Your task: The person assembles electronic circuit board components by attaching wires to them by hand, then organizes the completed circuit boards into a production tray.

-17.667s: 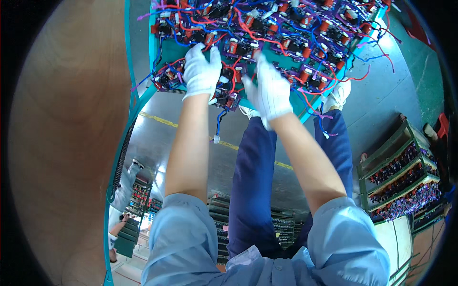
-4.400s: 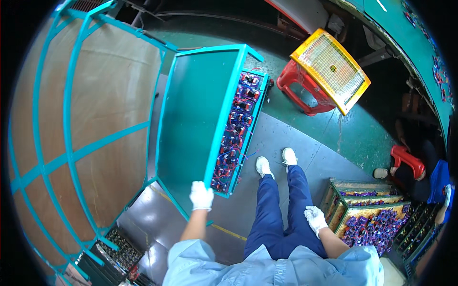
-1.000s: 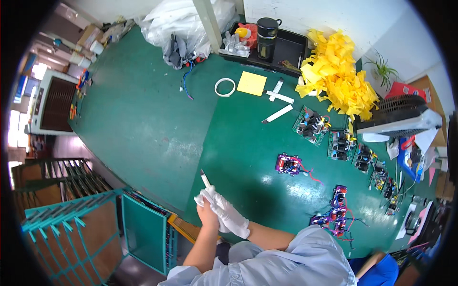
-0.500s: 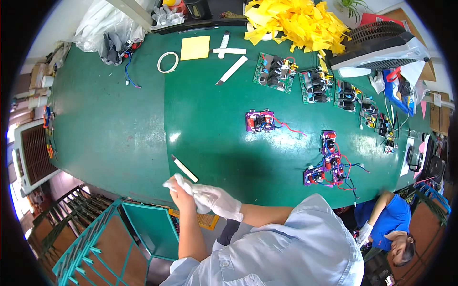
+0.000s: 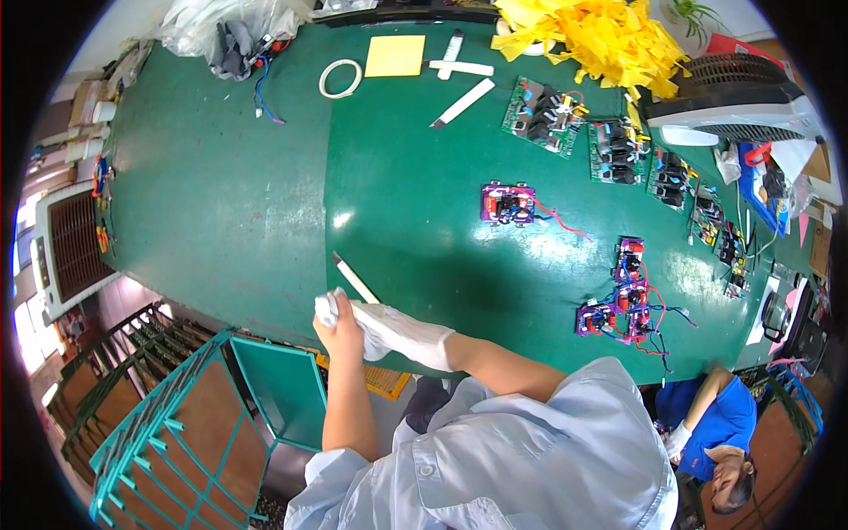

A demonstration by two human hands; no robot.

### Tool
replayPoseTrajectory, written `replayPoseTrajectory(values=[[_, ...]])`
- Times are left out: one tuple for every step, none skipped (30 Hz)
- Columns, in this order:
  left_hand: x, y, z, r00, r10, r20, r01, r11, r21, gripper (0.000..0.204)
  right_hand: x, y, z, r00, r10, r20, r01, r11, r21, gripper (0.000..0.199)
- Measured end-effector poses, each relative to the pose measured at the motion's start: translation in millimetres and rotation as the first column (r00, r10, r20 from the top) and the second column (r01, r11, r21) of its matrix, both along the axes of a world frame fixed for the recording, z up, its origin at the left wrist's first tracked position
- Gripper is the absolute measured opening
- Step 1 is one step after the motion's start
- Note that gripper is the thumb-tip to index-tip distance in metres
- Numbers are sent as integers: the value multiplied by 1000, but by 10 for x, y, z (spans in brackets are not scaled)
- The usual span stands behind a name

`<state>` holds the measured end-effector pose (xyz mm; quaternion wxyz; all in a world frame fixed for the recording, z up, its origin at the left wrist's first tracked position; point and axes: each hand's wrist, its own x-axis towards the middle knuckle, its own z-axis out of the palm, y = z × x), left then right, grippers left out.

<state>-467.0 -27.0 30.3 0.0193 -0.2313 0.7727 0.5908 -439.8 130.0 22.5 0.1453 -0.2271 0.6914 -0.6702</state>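
Observation:
My bare left hand (image 5: pixel 343 334) is closed around white glove fabric (image 5: pixel 327 309), which bunches out above the fist. From the right, my right hand (image 5: pixel 402 334), in a white knit glove, meets it. The glove's finger end runs to the left hand, so the right fingers are hidden; whether one glove or two are bunched there I cannot tell. Just beyond both hands, a white-handled blade tool (image 5: pixel 356 279) lies on the green table (image 5: pixel 238 203). Farther off to the right sits a purple circuit board (image 5: pixel 509 205) with a red wire.
More purple boards (image 5: pixel 629 300) cluster at the right, with green boards (image 5: pixel 543 117) behind. Yellow strips (image 5: pixel 592 44), a fan (image 5: pixel 733 97), a tape ring (image 5: pixel 340 79) and a yellow pad (image 5: pixel 395 56) lie along the far side. A co-worker (image 5: pixel 707 424) is at lower right; a teal rack (image 5: pixel 190 415) stands lower left.
My view has shifted, so the table's things sit further right and higher. Both hands stay together; the right hand's glove now looks straighter, and its fingers are less visible.

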Motion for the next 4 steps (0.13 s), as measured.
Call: replayPoseTrajectory(values=[[-84, -46, -20, 990, 136, 45, -137, 990, 24, 15, -18, 142, 161, 955, 164, 247, -101, 964, -248, 44], [-157, -88, -44, 959, 268, 92, -272, 961, 43, 20, -19, 235, 248, 825, 366, 431, -124, 861, -493, 48], [-234, -306, -95, 953, 262, 151, -281, 952, 121, 30, 129, 173, 78, 632, 540, 556, -78, 758, -648, 56], [-216, -326, -97, 951, 270, 154, -288, 951, 114, 30, 131, 158, 67, 626, 547, 556, -80, 754, -652, 56]])
